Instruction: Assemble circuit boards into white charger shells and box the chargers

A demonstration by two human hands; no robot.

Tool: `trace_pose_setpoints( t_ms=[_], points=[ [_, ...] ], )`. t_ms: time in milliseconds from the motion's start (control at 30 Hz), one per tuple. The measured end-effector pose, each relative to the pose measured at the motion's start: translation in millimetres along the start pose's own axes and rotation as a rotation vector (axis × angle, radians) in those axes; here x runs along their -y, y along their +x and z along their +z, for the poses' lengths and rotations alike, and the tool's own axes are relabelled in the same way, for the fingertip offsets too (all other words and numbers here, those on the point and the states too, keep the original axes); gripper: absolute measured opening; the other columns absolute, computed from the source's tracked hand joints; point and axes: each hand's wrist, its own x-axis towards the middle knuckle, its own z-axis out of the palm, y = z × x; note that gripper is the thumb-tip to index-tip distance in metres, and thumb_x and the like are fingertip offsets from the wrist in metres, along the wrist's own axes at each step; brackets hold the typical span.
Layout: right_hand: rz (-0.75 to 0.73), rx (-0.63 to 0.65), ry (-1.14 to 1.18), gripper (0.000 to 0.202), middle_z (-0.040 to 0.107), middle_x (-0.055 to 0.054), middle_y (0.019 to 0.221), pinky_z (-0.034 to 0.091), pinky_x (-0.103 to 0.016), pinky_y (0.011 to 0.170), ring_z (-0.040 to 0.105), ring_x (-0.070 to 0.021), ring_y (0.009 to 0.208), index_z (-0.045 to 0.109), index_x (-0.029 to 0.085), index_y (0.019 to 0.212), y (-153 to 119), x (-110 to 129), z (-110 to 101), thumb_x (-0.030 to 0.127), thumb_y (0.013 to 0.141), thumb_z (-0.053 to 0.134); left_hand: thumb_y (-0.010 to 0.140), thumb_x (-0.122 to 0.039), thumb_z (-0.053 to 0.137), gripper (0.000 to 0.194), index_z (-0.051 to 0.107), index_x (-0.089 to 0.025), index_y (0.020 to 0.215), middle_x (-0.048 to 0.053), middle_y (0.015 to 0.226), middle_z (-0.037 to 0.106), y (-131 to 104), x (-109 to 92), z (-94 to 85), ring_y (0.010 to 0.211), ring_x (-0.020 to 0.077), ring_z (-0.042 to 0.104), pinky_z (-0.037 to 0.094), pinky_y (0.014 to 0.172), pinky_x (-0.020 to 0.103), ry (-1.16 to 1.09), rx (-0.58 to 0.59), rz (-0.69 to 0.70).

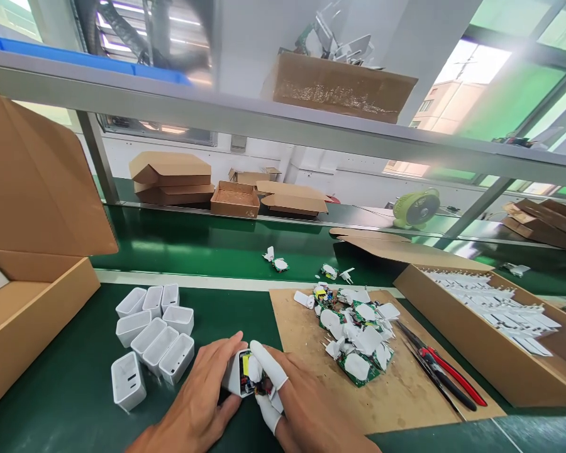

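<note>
White housing (233, 379): we hold it clamped in the left hand (195, 396), just right of the palm, opening toward the right hand (306, 396). At that opening, our right hand's white-covered fingers (274, 371) pinch the circuit assembly (246, 365).

The flat, glossy bench (70, 409) is showing deep green with pale glare patches. The rounded plastic case in the grip (233, 376) is looking plain white, a bright yellow block (246, 366) showing inside it. The stretchy finger covers (270, 366) are showing white. The flat cardboard mat (311, 390) is showing tan with darker blotches, the long-handled pliers (446, 372) are pairing red with black, and the round plastic fan (416, 209) is glowing yellow-green.
</note>
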Motion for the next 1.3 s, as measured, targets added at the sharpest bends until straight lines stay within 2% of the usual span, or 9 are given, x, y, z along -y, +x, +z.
trace_pose_setpoints(
  t_ms=[133,233,300,367,500,667,833,1000,1300],
  points=[
    [-0.001,0.033,0.027,0.05,0.064,-0.021,0.137,0.055,-0.049,0.103,0.064,-0.0352,0.119,0.065,0.01,0.121,5.2,5.0,-5.4,0.0,0.073,0.056,0.088,-0.008,0.061,0.093,0.016,-0.038,0.164,0.011,0.147,0.059,2.0,-1.4,-1.7,0.129,0.0344,0.06,0.055,0.107,0.058,-0.019,0.036,-0.023],
    [0.017,-0.024,0.191,0.041,0.069,-0.013,0.128,0.057,-0.043,0.1,0.065,-0.0293,0.115,0.063,0.018,0.129,9.1,9.4,-17.8,0.012,0.088,0.065,0.088,-0.012,0.065,0.1,0.008,-0.04,0.164,0.009,0.15,0.059,4.1,-4.3,-4.9,0.134,0.0314,0.062,0.056,0.109,0.053,-0.168,0.147,-0.069],
    [0.027,-0.079,0.33,0.039,0.067,-0.009,0.134,0.055,-0.039,0.106,0.062,-0.0243,0.124,0.06,0.024,0.138,9.3,7.9,-24.1,0.018,0.099,0.057,0.089,-0.011,0.061,0.098,0.006,-0.04,0.165,0.008,0.156,0.054,5.4,-5.8,-5.9,0.142,0.0291,0.056,0.051,0.116,0.052,-0.245,0.19,-0.057],
    [0.043,-0.105,0.404,0.042,0.064,-0.008,0.143,0.05,-0.038,0.113,0.058,-0.021,0.133,0.059,0.026,0.141,7.9,1.1,-24.0,0.013,0.103,0.047,0.092,-0.008,0.053,0.089,0.011,-0.039,0.164,0.008,0.158,0.052,6.8,-6.8,-5.8,0.144,0.0263,0.054,0.048,0.119,0.05,-0.259,0.15,-0.042],
    [0.045,-0.058,0.432,0.046,0.061,-0.007,0.149,0.046,-0.038,0.119,0.057,-0.0218,0.138,0.064,0.028,0.139,7.9,-18.3,-6.2,0.01,0.097,0.058,0.095,-0.008,0.051,0.068,0.036,-0.033,0.157,0.01,0.146,0.061,11.9,-9.1,-8.7,0.134,0.0243,0.063,0.054,0.114,0.043,-0.202,-0.03,-0.023],
    [-0.115,-0.161,0.346,0.033,0.069,-0.009,0.124,0.058,-0.032,0.098,0.068,-0.0205,0.112,0.072,0.025,0.124,15.0,-27.1,15.3,0.013,0.095,0.062,0.1,-0.017,0.061,0.047,0.056,-0.032,0.144,0.01,0.144,0.063,16.3,-9.9,-17.6,0.133,0.0268,0.062,0.054,0.113,0.042,-0.16,-0.029,0.029],
    [-0.145,-0.226,0.198,0.032,0.067,-0.011,0.125,0.059,-0.033,0.097,0.068,-0.0229,0.113,0.071,0.022,0.115,13.0,-24.6,25.7,0.007,0.09,0.057,0.1,-0.046,0.069,0.05,0.052,-0.027,0.143,0.012,0.141,0.066,14.5,-6.1,-11.5,0.129,0.0264,0.066,0.055,0.111,0.04,-0.426,-0.081,-0.316],
    [-0.15,-0.292,0.255,0.05,0.065,-0.011,0.138,0.057,-0.035,0.104,0.065,-0.0236,0.124,0.06,0.022,0.135,11.0,-23.9,31.8,0.007,0.088,0.054,0.102,-0.061,0.059,0.056,0.053,-0.023,0.142,0.012,0.138,0.068,18.1,-7.4,-8.3,0.128,0.0264,0.065,0.054,0.11,0.039,-0.608,-0.082,-0.493],
    [-0.197,-0.249,0.216,0.082,0.068,-0.01,0.14,0.057,-0.041,0.103,0.064,-0.0251,0.122,0.045,0.023,0.155,7.3,-23.3,41.2,-0.003,0.077,0.05,0.1,-0.06,0.062,0.049,0.067,-0.022,0.129,0.009,0.121,0.073,14.1,-5.6,-7.8,0.111,0.0247,0.07,0.058,0.095,0.032,-0.456,-0.084,-0.446]
  ],
)
